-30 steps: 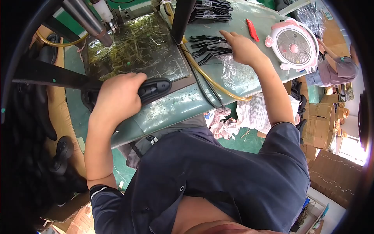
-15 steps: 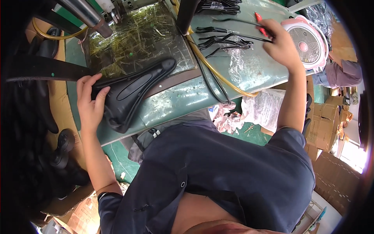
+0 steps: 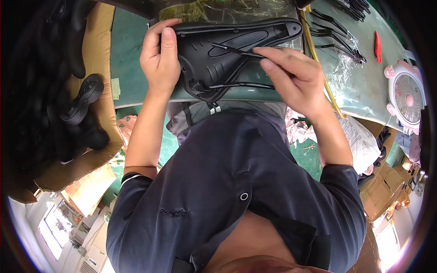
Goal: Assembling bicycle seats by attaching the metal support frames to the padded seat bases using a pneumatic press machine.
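A black bicycle saddle (image 3: 195, 52) lies underside up at the near edge of the green table (image 3: 129, 59), its narrow nose to the right. My left hand (image 3: 161, 57) is closed around its wide left end, thumb on the underside. Between the fingers of my right hand (image 3: 296, 79) is a black metal saddle rail (image 3: 243, 85) with two prongs. Both prongs reach left over the saddle. One tip is near the oval recess, the other beside a socket at the wide end; whether it touches is unclear. The rail's joined end is hidden by my hand.
More black rails (image 3: 334, 36) lie at the right, near a red tool (image 3: 377, 47) and a pink-and-white fan (image 3: 407, 98). A yellow hose (image 3: 334, 98) crosses the table's edge. Behind the saddle is a film-covered plate (image 3: 200, 11). Black saddles fill a cardboard box (image 3: 98, 45) at the left.
My right hand has come back from the pile of rails, bringing a rail over the saddle. The saddle has turned so its nose points right. The whole view has shifted.
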A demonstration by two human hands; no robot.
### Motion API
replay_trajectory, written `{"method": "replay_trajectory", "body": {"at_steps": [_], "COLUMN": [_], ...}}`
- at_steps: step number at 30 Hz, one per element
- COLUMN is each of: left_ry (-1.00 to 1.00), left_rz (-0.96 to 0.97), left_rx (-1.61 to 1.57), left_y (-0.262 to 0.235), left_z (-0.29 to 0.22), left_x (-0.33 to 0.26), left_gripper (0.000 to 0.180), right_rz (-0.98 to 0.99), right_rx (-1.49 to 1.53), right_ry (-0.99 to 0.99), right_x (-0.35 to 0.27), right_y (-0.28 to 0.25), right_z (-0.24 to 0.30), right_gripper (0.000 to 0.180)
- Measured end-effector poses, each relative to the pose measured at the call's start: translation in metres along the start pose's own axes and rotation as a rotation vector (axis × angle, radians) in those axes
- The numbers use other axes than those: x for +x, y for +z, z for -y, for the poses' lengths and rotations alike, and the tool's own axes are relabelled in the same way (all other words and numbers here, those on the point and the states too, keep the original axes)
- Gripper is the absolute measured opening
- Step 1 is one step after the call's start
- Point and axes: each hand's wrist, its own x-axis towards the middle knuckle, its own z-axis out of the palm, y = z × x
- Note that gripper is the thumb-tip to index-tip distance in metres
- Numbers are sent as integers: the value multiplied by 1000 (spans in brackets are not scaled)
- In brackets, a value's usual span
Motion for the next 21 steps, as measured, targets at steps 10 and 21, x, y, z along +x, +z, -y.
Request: {"method": "replay_trajectory", "body": {"at_steps": [10,21], "left_ry": [-27,50], "left_rz": [-182,-129], "left_rx": [-3,-48], "left_y": [13,20], "left_z": [5,12], "left_x": [-16,-7], "left_gripper": [32,32], "right_rz": [-18,30], "right_rx": [-262,-341], "right_ry": [-175,-419], "right_x": [10,50], "right_y": [26,31], "right_z": [-1,-4], "right_gripper": [22,17]}}
